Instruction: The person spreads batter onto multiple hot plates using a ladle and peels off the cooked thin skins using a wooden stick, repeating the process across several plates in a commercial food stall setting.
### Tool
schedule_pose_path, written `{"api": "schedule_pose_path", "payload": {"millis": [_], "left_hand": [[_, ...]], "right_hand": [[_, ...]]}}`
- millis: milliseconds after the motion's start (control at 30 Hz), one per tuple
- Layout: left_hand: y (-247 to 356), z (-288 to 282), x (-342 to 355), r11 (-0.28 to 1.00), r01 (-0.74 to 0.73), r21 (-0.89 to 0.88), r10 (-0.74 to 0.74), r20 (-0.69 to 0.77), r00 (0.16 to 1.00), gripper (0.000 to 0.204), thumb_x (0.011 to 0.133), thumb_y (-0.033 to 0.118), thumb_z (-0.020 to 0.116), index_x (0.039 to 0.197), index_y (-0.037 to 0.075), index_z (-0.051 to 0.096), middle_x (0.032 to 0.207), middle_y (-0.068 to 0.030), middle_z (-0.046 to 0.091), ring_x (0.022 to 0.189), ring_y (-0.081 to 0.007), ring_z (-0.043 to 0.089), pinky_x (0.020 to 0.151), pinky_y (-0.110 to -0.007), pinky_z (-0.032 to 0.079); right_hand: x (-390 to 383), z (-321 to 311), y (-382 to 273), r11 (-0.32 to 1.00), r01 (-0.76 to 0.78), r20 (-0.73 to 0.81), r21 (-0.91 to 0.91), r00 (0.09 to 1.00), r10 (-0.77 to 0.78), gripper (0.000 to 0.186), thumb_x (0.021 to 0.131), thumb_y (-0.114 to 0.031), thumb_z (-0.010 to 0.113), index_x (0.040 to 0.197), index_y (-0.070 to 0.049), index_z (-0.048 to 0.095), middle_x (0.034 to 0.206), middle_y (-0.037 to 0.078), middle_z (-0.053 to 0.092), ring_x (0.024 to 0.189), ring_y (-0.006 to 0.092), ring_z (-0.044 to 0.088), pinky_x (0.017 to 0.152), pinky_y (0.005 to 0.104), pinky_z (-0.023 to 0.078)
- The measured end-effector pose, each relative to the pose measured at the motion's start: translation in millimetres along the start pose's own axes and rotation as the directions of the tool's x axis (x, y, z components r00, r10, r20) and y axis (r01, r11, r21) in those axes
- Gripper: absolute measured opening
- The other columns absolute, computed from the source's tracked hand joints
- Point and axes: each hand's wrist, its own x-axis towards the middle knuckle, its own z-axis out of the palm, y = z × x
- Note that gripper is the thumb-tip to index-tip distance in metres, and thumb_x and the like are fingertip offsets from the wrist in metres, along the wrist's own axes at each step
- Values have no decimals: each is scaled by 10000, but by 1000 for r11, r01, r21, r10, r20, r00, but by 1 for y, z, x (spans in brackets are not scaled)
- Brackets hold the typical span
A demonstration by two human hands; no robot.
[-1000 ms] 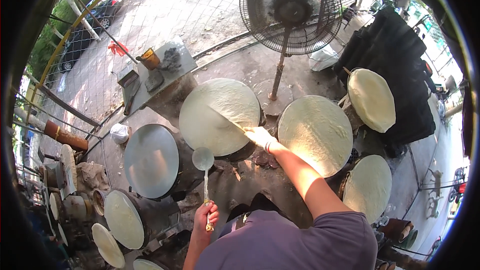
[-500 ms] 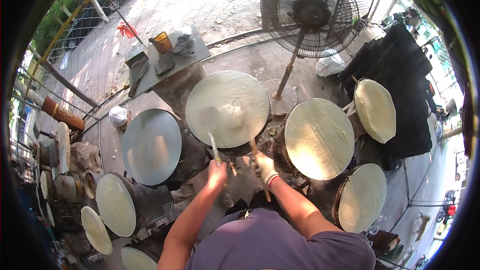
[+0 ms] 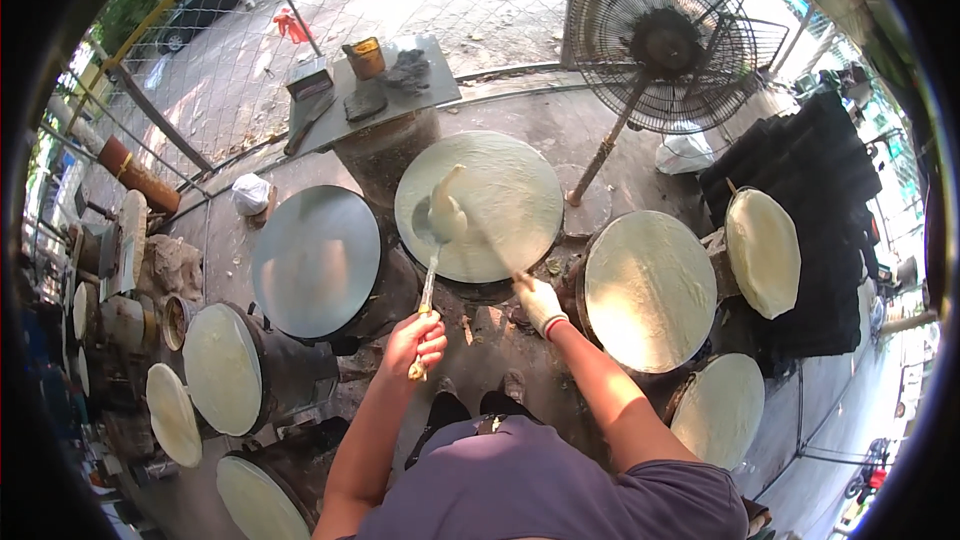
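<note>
Mesh fence (image 3: 490,20), left fingers (image 3: 431,345) curled, gripping ladle (image 3: 432,268); right forearm (image 3: 610,375) angled inward

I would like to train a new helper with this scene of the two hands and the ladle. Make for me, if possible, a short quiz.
1. Which hand holds the ladle: A) left, B) right?
2. True or false: the right hand has a red band at its wrist.
3. Fill in: in the picture, the bare grey round plate lies to the ____ of the ladle.

Key: 1. A, the left hand; 2. true; 3. left.
</note>
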Motion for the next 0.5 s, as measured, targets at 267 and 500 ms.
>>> {"api": "schedule_pose_path", "payload": {"millis": [267,500], "left_hand": [[13,-5,-86,955,-250,157,280,-214,936,32,957,115,448,939,90,455,619,-1,369,400,-71,334,307,-221,281],[87,-42,-113,653,-469,595,664,-151,733,61,924,124,472,933,72,442,596,-27,396,355,-93,352,311,-247,313]], "right_hand": [[-6,-22,-29,634,-437,118,638,869,480,410,936,-372,519,1330,-263,492,632,-50,476,431,79,374,390,262,339],[12,74,-100,732,-436,196,524,898,394,330,942,-253,515,1271,-257,544,619,-8,499,418,90,378,373,240,300]]}}
